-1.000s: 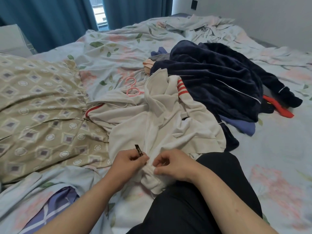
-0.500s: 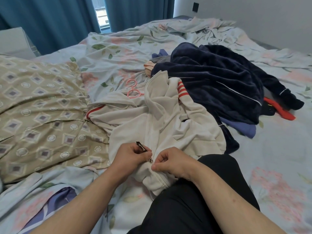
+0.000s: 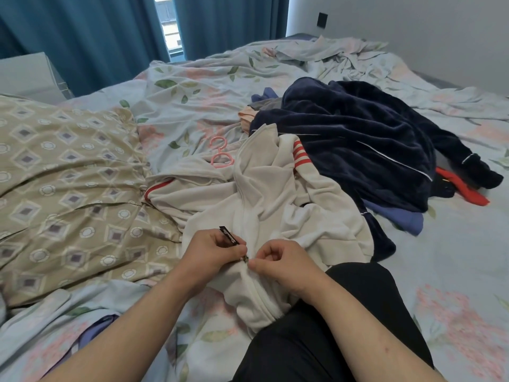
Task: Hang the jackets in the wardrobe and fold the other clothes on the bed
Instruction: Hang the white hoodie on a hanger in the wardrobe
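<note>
White soft cloth is filling the middle of the head view: a white jacket with red stripes is lying crumpled on the bed. Its bottom end is resting against the person's knee in black trousers. The left hand is curling its fingers round the jacket's edge beside the zip, and a black zip tag is sticking up from between those fingers. The right hand is pinching the other edge of the jacket, with thumb and first finger pressing together right next to the small metal zip slider. The two hands are sitting very close to each other at the zip. Below the hands the zip is looking closed; above them I cannot tell. A pink hanger is lying on the sheet just beside the top of the white jacket. A dark blue fluffy jacket is lying in a heap on the right and touching the white one. A red piece of clothing is poking out from under its far side, and a purple-blue piece is peeking out at its near edge. A tan quilt with diamond shapes is lying on the left. Blue-green curtains are hanging at the back.
</note>
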